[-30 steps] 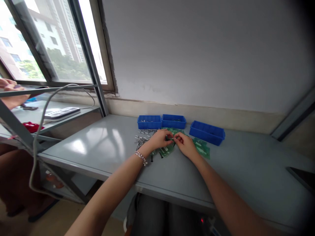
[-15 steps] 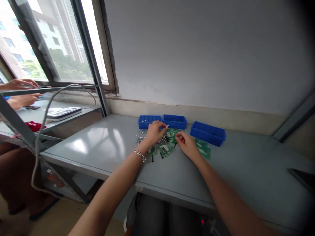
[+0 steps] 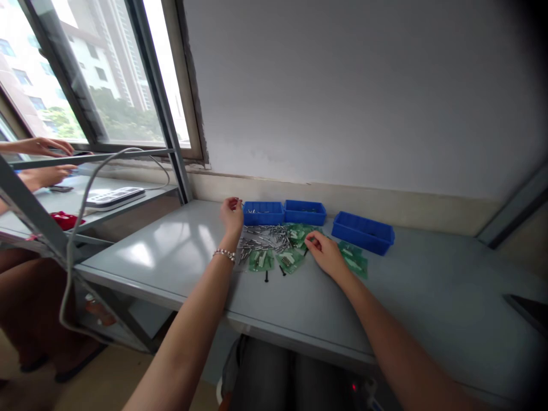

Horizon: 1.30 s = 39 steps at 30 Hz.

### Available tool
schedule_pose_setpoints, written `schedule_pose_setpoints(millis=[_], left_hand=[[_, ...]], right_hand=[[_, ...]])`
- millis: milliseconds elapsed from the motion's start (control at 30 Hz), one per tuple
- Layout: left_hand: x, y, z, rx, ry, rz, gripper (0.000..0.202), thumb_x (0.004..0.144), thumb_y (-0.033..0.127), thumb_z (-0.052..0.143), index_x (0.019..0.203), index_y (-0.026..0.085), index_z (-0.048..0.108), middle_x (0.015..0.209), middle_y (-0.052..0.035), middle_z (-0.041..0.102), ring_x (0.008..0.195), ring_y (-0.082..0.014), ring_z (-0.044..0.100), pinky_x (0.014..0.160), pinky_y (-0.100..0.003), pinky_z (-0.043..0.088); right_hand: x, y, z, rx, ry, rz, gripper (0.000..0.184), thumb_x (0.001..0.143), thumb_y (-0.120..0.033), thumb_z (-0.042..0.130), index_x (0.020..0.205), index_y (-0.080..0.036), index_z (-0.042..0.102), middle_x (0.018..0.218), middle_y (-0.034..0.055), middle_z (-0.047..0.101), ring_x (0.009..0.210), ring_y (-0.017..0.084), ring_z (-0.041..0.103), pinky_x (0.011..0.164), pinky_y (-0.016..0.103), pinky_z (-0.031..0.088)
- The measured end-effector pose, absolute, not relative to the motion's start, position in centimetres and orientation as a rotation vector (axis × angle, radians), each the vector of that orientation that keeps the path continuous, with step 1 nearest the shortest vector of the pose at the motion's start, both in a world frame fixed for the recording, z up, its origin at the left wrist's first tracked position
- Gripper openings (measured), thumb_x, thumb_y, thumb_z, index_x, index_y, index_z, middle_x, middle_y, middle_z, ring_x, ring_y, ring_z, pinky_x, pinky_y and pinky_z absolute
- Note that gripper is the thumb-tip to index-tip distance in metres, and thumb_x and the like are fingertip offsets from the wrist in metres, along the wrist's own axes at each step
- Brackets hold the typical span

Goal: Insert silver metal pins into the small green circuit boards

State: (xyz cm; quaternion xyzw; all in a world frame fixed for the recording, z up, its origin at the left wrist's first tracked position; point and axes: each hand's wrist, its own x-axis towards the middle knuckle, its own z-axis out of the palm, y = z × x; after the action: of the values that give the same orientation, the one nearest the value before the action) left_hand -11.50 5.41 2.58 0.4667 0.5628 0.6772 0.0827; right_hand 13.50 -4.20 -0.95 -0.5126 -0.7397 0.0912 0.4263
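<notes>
My left hand (image 3: 232, 216) is raised beside the left end of a blue bin (image 3: 263, 218), its fingers curled together; what they hold, if anything, cannot be made out. My right hand (image 3: 324, 251) hovers low over the table with thumb and fingers pinched, right of a green-printed plastic packet (image 3: 290, 261). Whatever is in that pinch is hidden. Between the hands lies a pile of metal screw-like pieces (image 3: 257, 242). Another green packet (image 3: 261, 261) lies in front of the pile. Nearer me are two black screws, one (image 3: 266, 277) left of the other (image 3: 282, 270).
A second blue bin (image 3: 305, 212) and a third (image 3: 363, 232) stand along the wall. More green packets (image 3: 353, 260) lie by the third. At left, a co-worker's hands (image 3: 47, 147) are above another desk with a white scale-like device (image 3: 115, 198); a cable hangs from the frame.
My left hand has swung left from above the pile to the left end of the blue bin, uncovering the metal pieces and a green packet. My right hand has barely moved.
</notes>
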Motion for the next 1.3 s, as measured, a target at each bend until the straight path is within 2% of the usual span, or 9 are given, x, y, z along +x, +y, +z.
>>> schedule_pose_setpoints(millis=[133, 267, 433, 600, 900, 1300], left_hand=[[-11.6, 6.0, 1.7, 1.416, 1.681, 1.981, 0.012, 0.073, 0.022, 0.054, 0.081, 0.014, 0.058, 0.08, -0.0059, 0.064, 0.074, -0.0142, 0.059, 0.073, -0.025, 0.045], [-12.0, 6.3, 0.6, 1.406, 1.754, 1.859, 0.013, 0.071, 0.023, 0.056, 0.079, 0.014, 0.061, 0.08, -0.0066, 0.065, 0.071, -0.0158, 0.059, 0.07, -0.027, 0.045], [-12.1, 6.3, 0.1, 1.368, 1.87, 1.721, 0.019, 0.071, 0.026, 0.057, 0.083, 0.014, 0.065, 0.075, -0.0065, 0.064, 0.066, -0.0177, 0.058, 0.069, -0.03, 0.044], [-11.9, 6.0, 0.4, 1.4, 1.892, 1.667, 0.021, 0.071, 0.027, 0.058, 0.086, 0.016, 0.066, 0.079, -0.0054, 0.065, 0.067, -0.017, 0.057, 0.07, -0.028, 0.043], [-11.9, 5.8, 0.4, 1.41, 1.902, 1.649, 0.022, 0.072, 0.027, 0.057, 0.089, 0.016, 0.066, 0.089, -0.0055, 0.066, 0.07, -0.0166, 0.057, 0.071, -0.028, 0.043], [-12.0, 6.1, 0.7, 1.509, 1.91, 1.759, 0.023, 0.074, 0.027, 0.054, 0.09, 0.014, 0.062, 0.091, -0.0076, 0.06, 0.065, -0.0147, 0.053, 0.073, -0.029, 0.042]], right_hand=[[13.5, -4.2, -0.9, -1.293, -1.86, 0.232, 0.014, 0.078, -0.031, 0.044, 0.078, -0.02, 0.053, 0.056, -0.0015, 0.054, 0.049, 0.015, 0.05, 0.052, 0.024, 0.037], [13.4, -4.2, -1.0, -1.3, -1.866, 0.243, 0.014, 0.078, -0.03, 0.044, 0.078, -0.02, 0.053, 0.055, -0.0016, 0.054, 0.05, 0.015, 0.051, 0.053, 0.024, 0.037], [13.4, -4.3, -0.9, -1.303, -1.872, 0.249, 0.015, 0.079, -0.031, 0.044, 0.078, -0.021, 0.054, 0.055, -0.0017, 0.055, 0.05, 0.015, 0.051, 0.053, 0.024, 0.037], [13.4, -4.3, -0.9, -1.307, -1.878, 0.258, 0.014, 0.079, -0.031, 0.044, 0.078, -0.021, 0.054, 0.055, -0.0019, 0.054, 0.05, 0.015, 0.05, 0.053, 0.024, 0.037], [13.5, -4.3, -0.9, -1.319, -1.88, 0.258, 0.015, 0.079, -0.031, 0.044, 0.079, -0.021, 0.054, 0.055, -0.0017, 0.054, 0.05, 0.015, 0.05, 0.053, 0.024, 0.037], [13.5, -4.3, -1.0, -1.312, -1.882, 0.255, 0.014, 0.079, -0.031, 0.044, 0.079, -0.021, 0.054, 0.055, -0.0013, 0.055, 0.05, 0.015, 0.05, 0.053, 0.025, 0.038]])
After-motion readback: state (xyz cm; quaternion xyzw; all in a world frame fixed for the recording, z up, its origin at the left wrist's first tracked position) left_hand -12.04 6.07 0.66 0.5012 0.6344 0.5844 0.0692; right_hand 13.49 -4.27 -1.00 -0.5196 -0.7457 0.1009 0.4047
